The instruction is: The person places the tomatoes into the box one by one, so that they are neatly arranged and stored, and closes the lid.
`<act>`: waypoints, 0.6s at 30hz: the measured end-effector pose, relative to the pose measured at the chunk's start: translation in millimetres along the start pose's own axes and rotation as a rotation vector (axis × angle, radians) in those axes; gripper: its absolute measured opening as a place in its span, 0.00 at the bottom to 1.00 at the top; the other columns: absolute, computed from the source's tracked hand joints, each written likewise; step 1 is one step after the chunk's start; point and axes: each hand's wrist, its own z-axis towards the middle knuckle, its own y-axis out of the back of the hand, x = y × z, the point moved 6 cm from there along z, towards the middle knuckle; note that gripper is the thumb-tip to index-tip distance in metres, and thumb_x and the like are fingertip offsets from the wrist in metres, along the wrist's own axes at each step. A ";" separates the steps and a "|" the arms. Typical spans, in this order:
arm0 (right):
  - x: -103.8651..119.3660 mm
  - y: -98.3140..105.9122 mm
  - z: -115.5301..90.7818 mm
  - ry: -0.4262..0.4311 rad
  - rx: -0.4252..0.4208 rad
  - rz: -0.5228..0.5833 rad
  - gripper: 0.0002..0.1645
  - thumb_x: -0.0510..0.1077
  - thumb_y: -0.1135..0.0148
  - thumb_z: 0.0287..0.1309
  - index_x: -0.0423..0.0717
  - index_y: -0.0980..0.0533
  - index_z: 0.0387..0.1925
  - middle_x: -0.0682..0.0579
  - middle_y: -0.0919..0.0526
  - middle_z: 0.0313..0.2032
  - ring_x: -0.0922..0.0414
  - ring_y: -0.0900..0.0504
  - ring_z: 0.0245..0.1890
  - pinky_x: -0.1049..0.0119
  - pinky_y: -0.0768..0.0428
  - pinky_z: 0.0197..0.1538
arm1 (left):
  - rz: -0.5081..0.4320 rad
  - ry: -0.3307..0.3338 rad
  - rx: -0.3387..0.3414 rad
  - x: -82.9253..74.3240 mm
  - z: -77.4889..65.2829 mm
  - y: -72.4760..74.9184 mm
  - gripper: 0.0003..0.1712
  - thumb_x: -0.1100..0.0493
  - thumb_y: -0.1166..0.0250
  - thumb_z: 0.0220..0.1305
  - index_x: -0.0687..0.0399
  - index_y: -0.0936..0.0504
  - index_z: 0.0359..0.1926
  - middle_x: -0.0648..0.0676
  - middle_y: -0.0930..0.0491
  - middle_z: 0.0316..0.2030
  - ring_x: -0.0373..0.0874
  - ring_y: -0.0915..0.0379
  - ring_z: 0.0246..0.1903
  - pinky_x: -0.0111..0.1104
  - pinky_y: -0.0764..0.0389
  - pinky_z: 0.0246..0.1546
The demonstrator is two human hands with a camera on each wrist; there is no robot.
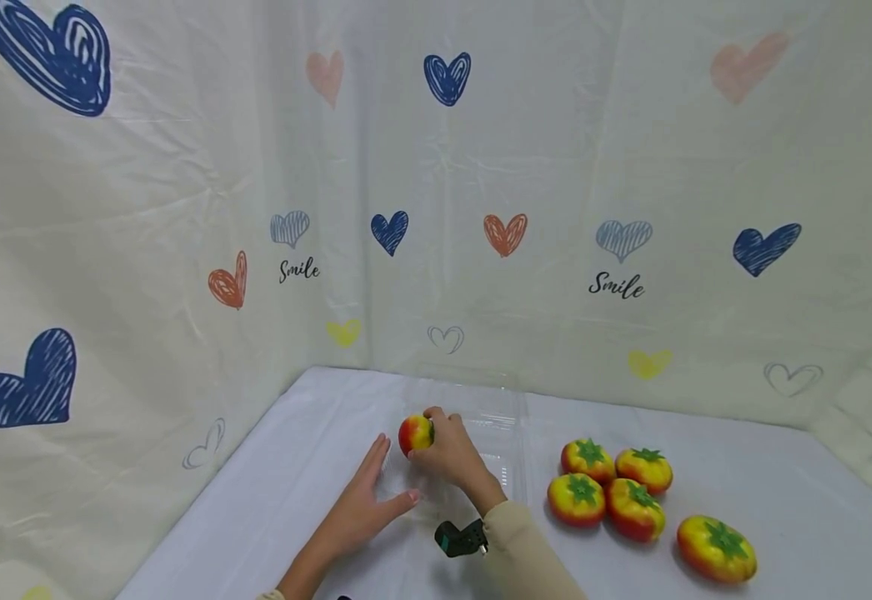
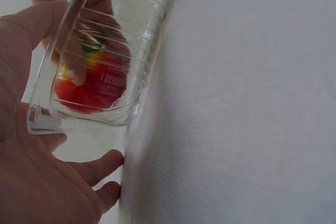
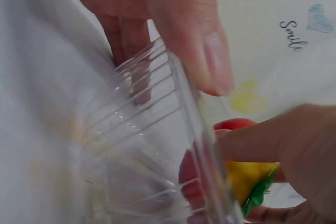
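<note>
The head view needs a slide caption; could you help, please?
Left hand at a clear container, right hand gripping a red-yellow fruit; five others nearby.

heart-printed sheeting (image 1: 541, 150) around white-clothed table (image 1: 774, 475)

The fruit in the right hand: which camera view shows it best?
Left wrist: the fruit appears largest, its green top visible, though through the clear container's ribbed wall. The head view shows it small, partly covered by the right hand; the right wrist shows parts behind fingers and plastic.
</note>
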 end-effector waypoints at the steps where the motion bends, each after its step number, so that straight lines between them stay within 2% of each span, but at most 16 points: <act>1: -0.6 -0.9 -0.2 -0.004 -0.001 -0.005 0.38 0.38 0.19 0.55 0.35 0.27 0.65 0.37 0.23 0.50 0.44 0.20 0.47 0.42 0.14 0.58 | 0.001 0.000 0.000 0.1 0.1 -0.3 0.61 0.38 0.26 0.67 0.61 0.48 0.85 0.61 0.53 0.85 0.64 0.50 0.81 0.63 0.41 0.75; 6: -3.5 -3.5 -0.4 -0.012 -0.016 -0.032 0.35 0.40 0.20 0.57 0.33 0.27 0.62 0.37 0.23 0.47 0.44 0.20 0.44 0.42 0.14 0.58 | 0.005 0.000 0.001 0.5 0.6 -1.3 0.61 0.37 0.26 0.67 0.61 0.48 0.85 0.61 0.53 0.85 0.64 0.52 0.81 0.63 0.43 0.75; 18: -5.4 -5.9 -0.5 -0.037 -0.016 -0.002 0.34 0.39 0.21 0.60 0.33 0.29 0.61 0.38 0.22 0.48 0.43 0.20 0.47 0.42 0.16 0.61 | 0.013 0.007 0.000 -2.6 -0.3 -0.3 0.62 0.37 0.26 0.66 0.61 0.48 0.85 0.62 0.53 0.85 0.64 0.50 0.81 0.64 0.42 0.75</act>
